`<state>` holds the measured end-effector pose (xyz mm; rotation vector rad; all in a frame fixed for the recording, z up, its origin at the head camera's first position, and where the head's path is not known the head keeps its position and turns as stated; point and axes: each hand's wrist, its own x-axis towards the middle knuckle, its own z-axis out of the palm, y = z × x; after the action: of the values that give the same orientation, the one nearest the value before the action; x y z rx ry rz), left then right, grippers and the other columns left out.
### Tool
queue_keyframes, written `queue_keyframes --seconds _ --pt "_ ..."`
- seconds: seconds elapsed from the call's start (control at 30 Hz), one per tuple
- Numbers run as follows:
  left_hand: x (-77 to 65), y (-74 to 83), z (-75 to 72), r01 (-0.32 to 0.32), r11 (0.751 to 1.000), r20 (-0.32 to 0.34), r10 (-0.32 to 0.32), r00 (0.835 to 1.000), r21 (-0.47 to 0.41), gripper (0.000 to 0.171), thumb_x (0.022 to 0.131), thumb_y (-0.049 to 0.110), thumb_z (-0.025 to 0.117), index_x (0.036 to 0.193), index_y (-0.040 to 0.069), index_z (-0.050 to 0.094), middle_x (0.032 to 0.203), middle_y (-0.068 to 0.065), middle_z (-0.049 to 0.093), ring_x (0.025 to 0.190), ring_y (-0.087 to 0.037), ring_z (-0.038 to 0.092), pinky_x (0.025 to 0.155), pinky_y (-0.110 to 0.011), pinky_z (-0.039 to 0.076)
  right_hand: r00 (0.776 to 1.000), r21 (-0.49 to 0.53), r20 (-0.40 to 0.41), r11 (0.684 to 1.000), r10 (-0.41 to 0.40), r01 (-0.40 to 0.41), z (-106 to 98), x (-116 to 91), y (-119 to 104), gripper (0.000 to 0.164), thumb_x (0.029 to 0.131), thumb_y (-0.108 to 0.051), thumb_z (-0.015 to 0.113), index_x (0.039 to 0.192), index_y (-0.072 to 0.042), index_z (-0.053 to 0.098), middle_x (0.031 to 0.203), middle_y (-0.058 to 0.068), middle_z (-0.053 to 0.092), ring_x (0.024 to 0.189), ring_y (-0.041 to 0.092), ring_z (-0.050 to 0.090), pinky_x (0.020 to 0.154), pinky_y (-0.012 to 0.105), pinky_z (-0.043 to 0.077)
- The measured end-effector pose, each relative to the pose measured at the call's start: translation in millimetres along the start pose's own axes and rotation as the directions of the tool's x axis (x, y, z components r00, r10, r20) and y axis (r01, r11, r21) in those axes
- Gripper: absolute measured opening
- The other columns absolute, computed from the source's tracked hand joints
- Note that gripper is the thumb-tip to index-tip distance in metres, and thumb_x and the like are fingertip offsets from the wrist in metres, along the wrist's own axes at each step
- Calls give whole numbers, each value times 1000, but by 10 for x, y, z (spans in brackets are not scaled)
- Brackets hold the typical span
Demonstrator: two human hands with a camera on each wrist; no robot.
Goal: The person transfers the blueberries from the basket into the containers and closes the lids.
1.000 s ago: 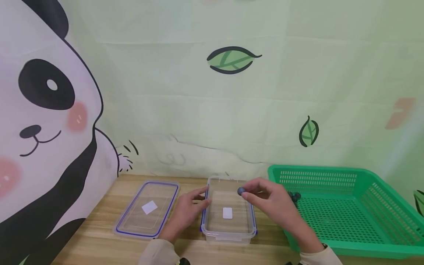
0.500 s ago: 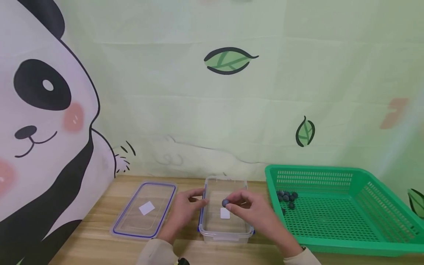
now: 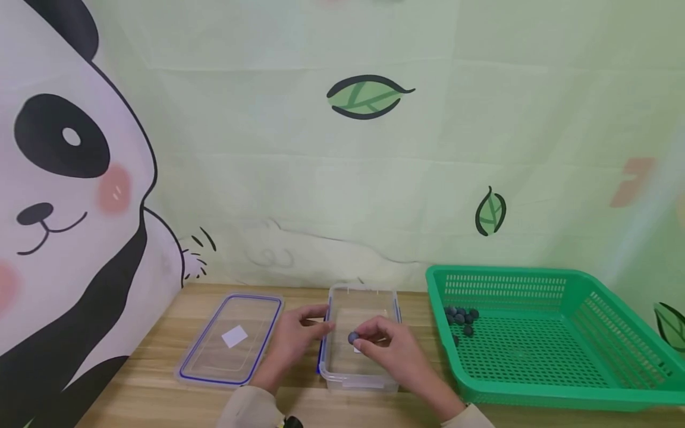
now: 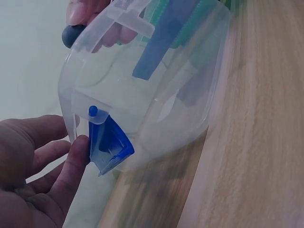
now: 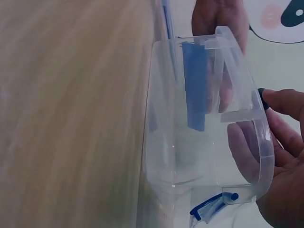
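In the head view a clear plastic food container (image 3: 361,378), lidless and with blue side latches, stands upright on the table. My right hand (image 3: 393,351) pinches one blueberry (image 3: 353,337) between thumb and fingertips, above the container's opening. The left wrist view shows that dark blueberry (image 4: 72,36) just over the rim. My left hand (image 3: 294,333) holds the container's left rim, thumb at the top edge and a finger outside by a blue latch (image 4: 109,142). Several blueberries (image 3: 460,319) lie in the left part of the green basket (image 3: 535,392).
A clear lid (image 3: 214,356) with a blue seal and a white label lies flat on the wooden table (image 3: 144,380), left of the container. The basket stands close on the right. A printed cloth (image 3: 267,148) with a panda and leaves hangs behind.
My right hand has carried the blueberry leftward and down, from the container's right side to above its middle. My left hand stays at the left rim. The view has shifted slightly.
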<state>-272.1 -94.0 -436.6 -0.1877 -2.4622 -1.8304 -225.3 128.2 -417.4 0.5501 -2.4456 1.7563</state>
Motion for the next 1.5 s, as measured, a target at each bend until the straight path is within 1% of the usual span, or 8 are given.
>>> queue_keyframes --seconds 0.17,0.33,0.63,0.77,0.93,1.2,1.33,1.5 --pt "15 -15 -3 -5 1000 -1 5 1000 1 38 92 9 83 128 0 74 122 -15 75 97 -24 74 80 -37 62 1000 -13 -17 1000 -1 1 21 3 21 13 96 -14 81 104 -6 76 100 2 76 91 18 71 80 27 59" --pt "31 -31 1 -3 1000 -4 3 1000 -16 37 92 8 83 127 1 75 121 -14 76 94 -23 74 79 -35 61 1000 -19 -4 1000 -9 9 20 4 15 13 96 -13 81 105 -5 76 98 2 76 90 19 71 79 26 59" --pt "39 -18 12 13 1000 -8 -13 1000 3 39 92 11 84 129 4 75 122 -12 76 93 -21 74 78 -35 60 996 -135 70 988 -62 71 35 12 19 9 96 -10 81 102 -7 75 98 -1 76 90 19 71 80 29 59" --pt "55 -12 13 15 1000 -6 -15 1000 21 39 93 13 84 130 6 75 122 -11 76 95 -21 73 79 -36 60 995 -155 73 985 -61 72 33 12 5 9 96 -9 80 102 -7 75 99 -1 76 90 19 71 80 29 59" --pt "51 13 13 4 1000 -3 -4 1000 18 41 92 14 85 130 4 75 123 -13 75 97 -22 73 79 -36 60 996 -179 67 981 -67 78 29 15 -5 10 96 -7 80 104 -4 75 101 4 76 90 19 71 82 28 60" --pt "39 11 13 9 1000 1 -9 1000 7 41 92 13 85 130 3 74 123 -14 75 98 -22 73 79 -38 61 997 -182 61 981 -54 64 24 2 -3 11 97 -9 80 104 -4 75 100 1 76 91 19 71 82 28 60" --pt "26 -13 6 9 1000 -8 -9 1000 10 40 92 11 84 130 2 75 122 -13 76 97 -22 73 78 -35 60 996 -177 70 982 -54 66 30 -5 -23 9 97 -7 79 104 -4 74 100 2 76 91 19 71 84 30 60" --pt "10 -31 5 1 1000 -4 -1 1000 14 39 92 11 84 129 2 75 121 -14 76 96 -22 73 78 -34 60 995 -157 40 983 -91 96 -4 -20 -116 10 96 -5 79 104 -3 74 100 2 75 91 19 72 86 31 60"
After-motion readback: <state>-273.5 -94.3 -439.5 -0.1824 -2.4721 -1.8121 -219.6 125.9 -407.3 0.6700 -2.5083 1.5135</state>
